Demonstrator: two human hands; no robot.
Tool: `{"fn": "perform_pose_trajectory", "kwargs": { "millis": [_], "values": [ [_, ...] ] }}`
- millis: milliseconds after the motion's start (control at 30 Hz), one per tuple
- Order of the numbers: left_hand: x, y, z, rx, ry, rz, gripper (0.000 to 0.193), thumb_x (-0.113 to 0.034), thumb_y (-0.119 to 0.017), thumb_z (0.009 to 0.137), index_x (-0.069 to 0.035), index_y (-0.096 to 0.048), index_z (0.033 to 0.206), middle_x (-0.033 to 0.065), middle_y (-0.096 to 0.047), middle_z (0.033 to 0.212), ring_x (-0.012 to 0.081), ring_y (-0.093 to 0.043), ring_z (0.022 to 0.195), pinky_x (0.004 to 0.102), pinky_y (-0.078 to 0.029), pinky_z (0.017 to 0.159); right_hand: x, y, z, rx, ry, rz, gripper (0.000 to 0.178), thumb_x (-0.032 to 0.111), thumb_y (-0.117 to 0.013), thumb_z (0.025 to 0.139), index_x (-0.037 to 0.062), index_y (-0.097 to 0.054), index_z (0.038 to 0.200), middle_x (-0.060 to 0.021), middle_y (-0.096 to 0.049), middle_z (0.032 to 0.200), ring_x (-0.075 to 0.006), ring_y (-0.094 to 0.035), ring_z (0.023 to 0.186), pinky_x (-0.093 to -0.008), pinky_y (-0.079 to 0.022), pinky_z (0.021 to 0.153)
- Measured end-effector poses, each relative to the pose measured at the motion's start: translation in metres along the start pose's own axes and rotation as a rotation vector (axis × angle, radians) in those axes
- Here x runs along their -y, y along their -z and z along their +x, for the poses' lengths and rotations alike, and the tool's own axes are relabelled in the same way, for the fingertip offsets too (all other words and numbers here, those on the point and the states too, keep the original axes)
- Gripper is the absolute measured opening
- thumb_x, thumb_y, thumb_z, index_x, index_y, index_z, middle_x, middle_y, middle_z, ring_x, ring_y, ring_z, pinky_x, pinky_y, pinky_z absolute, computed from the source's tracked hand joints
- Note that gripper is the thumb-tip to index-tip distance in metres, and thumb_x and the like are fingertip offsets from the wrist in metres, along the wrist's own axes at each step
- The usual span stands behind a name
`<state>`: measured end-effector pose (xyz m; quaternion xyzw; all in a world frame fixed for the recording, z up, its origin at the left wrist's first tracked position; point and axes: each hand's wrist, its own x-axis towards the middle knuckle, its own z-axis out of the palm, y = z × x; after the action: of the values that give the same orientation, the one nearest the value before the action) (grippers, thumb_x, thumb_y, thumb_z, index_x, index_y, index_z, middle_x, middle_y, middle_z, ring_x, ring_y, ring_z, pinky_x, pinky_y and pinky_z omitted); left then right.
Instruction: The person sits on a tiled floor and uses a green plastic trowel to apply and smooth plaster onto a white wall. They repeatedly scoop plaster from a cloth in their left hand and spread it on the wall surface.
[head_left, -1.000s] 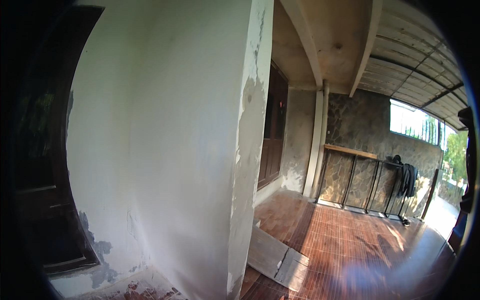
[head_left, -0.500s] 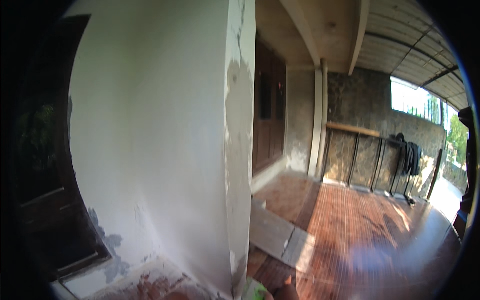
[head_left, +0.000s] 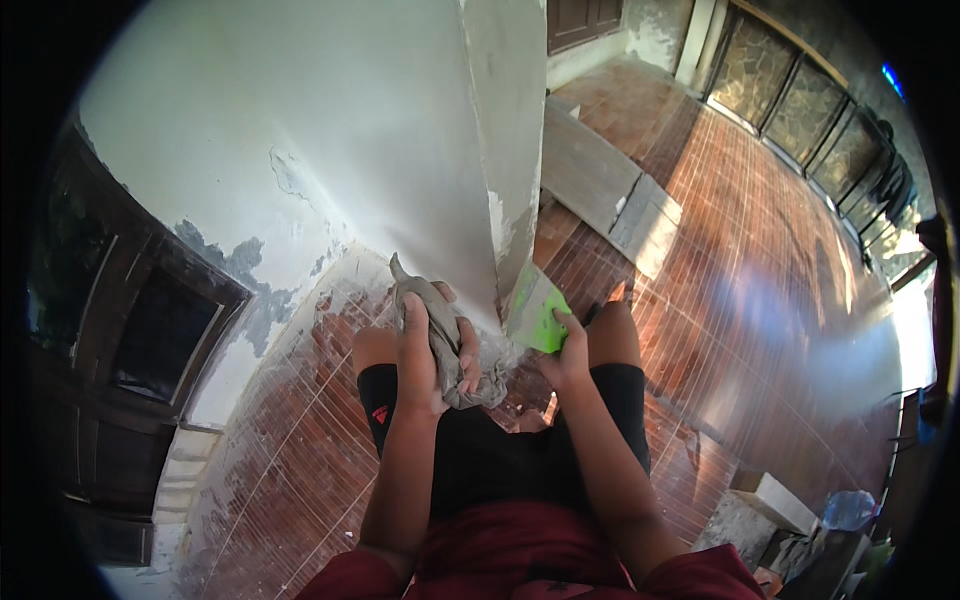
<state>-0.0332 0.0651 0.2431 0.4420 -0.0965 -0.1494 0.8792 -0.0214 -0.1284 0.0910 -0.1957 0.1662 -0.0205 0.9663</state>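
In my left hand point(head_left: 420, 345) is a crumpled grey bag or cloth point(head_left: 487, 390), its kind not plain, with a twisted tip at the top. The fingers are wrapped round it. My right hand point(head_left: 568, 360) grips a flat green putty spreader point(head_left: 545, 315), smeared with pale grey paste. The spreader sits low beside the foot of the wall's projecting corner point(head_left: 515, 170), and I cannot tell if they touch. Both hands are above my bent knees, close to the white wall point(head_left: 370, 120).
A dark panelled door point(head_left: 165, 330) stands at the left, with grey patches on the wall beside it. Grey boards point(head_left: 600, 190) lie on the red tiled floor point(head_left: 740, 250) past the corner. At lower right are a pale block point(head_left: 775, 500) and a clear plastic bottle point(head_left: 850, 510).
The view has tipped down from the wall and porch to my lap. Both hands, the grey bundle and the whole spreader now show; before, only a bit of green showed at the lower edge.
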Motion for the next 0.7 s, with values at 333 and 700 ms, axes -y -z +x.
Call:
{"fn": "perform_pose_trajectory", "kwargs": {
  "millis": [333, 700],
  "values": [
    [0.018, -0.027, 0.020, -0.254, -0.064, 0.025, 0.020, -0.023, -0.055, 0.098, -0.010, -0.049, 0.112, 0.0065, -0.045, 0.058, 0.0155, -0.041, 0.037, 0.0282, -0.035, 0.035, -0.014, -0.062, -0.057, 0.186, 0.030, 0.307, 0.033, 0.030, -0.042, 0.098, 0.0060, -0.057, 0.114, -0.0052, -0.068, 0.096, -0.0169, -0.065, 0.071, -0.0266, -0.046, 0.047],
    [0.072, -0.057, 0.028, -0.460, -0.530, 0.471, 0.019, -0.002, -0.059, 0.091, -0.002, -0.051, 0.108, 0.0023, -0.055, 0.089, 0.0095, -0.054, 0.074, 0.0235, -0.046, 0.068, -0.028, -0.086, -0.067, -0.235, -0.043, 0.342, 0.040, 0.032, -0.038, 0.099, 0.0032, -0.060, 0.114, -0.0081, -0.066, 0.106, -0.0190, -0.064, 0.091, -0.0307, -0.051, 0.080]
  ]
}}
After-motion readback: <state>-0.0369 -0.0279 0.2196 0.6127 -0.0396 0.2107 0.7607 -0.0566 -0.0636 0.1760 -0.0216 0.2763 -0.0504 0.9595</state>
